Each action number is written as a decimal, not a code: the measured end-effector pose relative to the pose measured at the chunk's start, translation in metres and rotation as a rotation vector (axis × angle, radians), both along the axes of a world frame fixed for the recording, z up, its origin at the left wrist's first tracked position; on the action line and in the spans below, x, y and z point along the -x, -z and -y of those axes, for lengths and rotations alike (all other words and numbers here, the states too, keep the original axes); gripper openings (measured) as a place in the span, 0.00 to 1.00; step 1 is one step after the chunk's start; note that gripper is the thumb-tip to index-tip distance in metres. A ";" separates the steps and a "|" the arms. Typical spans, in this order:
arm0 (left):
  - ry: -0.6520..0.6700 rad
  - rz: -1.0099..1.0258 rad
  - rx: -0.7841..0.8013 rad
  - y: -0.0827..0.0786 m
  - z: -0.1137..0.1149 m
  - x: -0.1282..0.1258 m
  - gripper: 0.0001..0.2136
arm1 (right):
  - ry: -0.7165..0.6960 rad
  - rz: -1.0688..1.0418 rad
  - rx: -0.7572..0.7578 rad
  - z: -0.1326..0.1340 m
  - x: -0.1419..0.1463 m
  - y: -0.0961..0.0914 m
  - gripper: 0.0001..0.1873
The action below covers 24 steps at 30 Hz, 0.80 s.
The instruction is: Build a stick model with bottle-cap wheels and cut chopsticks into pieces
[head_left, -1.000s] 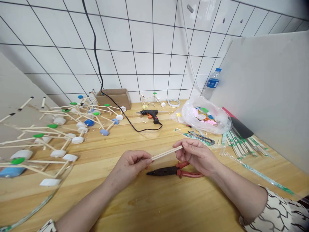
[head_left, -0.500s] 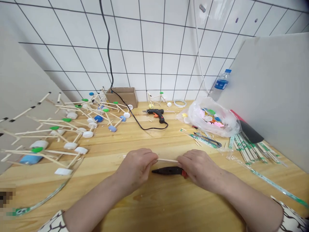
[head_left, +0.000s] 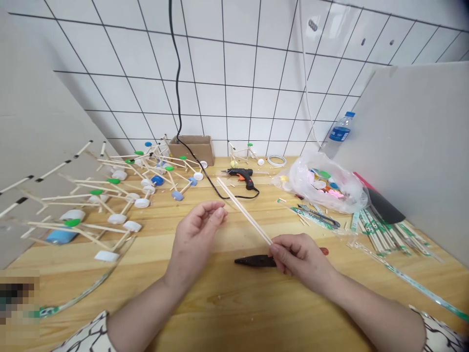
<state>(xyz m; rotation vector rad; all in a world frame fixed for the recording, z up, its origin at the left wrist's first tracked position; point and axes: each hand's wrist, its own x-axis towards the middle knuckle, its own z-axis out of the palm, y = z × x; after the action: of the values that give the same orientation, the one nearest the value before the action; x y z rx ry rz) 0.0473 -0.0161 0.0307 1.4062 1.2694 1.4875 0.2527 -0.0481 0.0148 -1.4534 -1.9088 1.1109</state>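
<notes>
A pair of pale wooden chopsticks (head_left: 245,211) slants up and to the left over the wooden table (head_left: 220,313). My right hand (head_left: 302,259) pinches their lower ends between thumb and fingers. To the left, my left hand (head_left: 198,230) is raised with bent, loosely parted fingers and holds nothing; it is apart from the chopsticks. Dark needle-nosed pliers (head_left: 254,260) lie on the table, partly hidden under my right hand, a bit of red handle showing beyond it.
Stick frames with bottle-cap wheels (head_left: 117,218) crowd the left. A glue gun (head_left: 240,173) lies at the back by a cardboard box (head_left: 192,149). On the right are a plastic bag of caps (head_left: 330,183), thread snips (head_left: 318,215), wrapped chopsticks (head_left: 381,234) and a water bottle (head_left: 339,134).
My left hand has let go of the chopsticks and moved up, its fingers loosening. In my right hand they have swung from lying level between both hands to pointing up and left.
</notes>
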 end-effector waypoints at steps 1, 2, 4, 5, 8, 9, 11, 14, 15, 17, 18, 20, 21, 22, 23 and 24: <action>0.035 0.141 0.112 -0.001 -0.001 -0.002 0.09 | 0.003 -0.031 0.033 0.001 0.003 0.001 0.18; 0.077 0.262 0.197 -0.002 -0.002 -0.004 0.09 | 0.003 -0.058 0.064 0.001 0.006 0.002 0.18; 0.148 0.449 0.298 -0.001 -0.004 -0.006 0.10 | 0.003 -0.093 0.123 0.004 0.011 0.002 0.18; 0.171 0.516 0.325 -0.001 -0.004 -0.007 0.10 | 0.001 -0.099 0.143 0.005 0.014 0.002 0.17; 0.187 0.636 0.374 0.001 -0.004 -0.007 0.09 | -0.018 -0.069 0.144 0.008 0.017 0.002 0.17; 0.187 0.657 0.383 0.000 -0.002 -0.007 0.09 | -0.029 -0.049 0.128 0.009 0.018 0.002 0.17; 0.200 0.682 0.394 -0.001 0.000 -0.008 0.08 | -0.054 -0.016 0.087 0.011 0.019 0.003 0.19; 0.228 0.677 0.379 -0.006 0.007 -0.011 0.07 | -0.101 -0.008 0.047 0.014 0.021 0.005 0.19; 0.240 0.662 0.362 -0.008 0.010 -0.011 0.06 | -0.127 -0.009 0.039 0.015 0.022 0.005 0.19; 0.276 0.603 0.308 -0.011 0.016 -0.011 0.05 | -0.201 -0.005 0.015 0.017 0.024 0.005 0.18; 0.302 0.552 0.275 -0.013 0.019 -0.010 0.05 | -0.240 -0.001 -0.006 0.018 0.024 0.004 0.17; 0.354 0.391 0.193 -0.017 0.025 -0.007 0.06 | -0.278 -0.001 -0.059 0.019 0.024 0.001 0.13; 0.381 0.284 0.149 -0.019 0.027 -0.005 0.07 | -0.268 -0.018 -0.076 0.019 0.023 0.000 0.11; 0.406 0.170 0.107 -0.021 0.028 -0.004 0.07 | -0.240 -0.058 -0.070 0.018 0.022 -0.001 0.10; 0.441 0.049 0.083 -0.024 0.028 -0.003 0.08 | -0.196 -0.130 -0.042 0.017 0.020 -0.002 0.09; 0.481 -0.067 0.074 -0.025 0.027 -0.002 0.10 | -0.144 -0.236 0.002 0.016 0.018 -0.003 0.09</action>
<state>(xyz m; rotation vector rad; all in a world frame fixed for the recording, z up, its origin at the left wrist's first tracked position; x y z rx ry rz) 0.0495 -0.0433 0.0558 1.5844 0.9248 1.0642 0.2343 -0.0639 0.0182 -1.1439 -1.8664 1.2880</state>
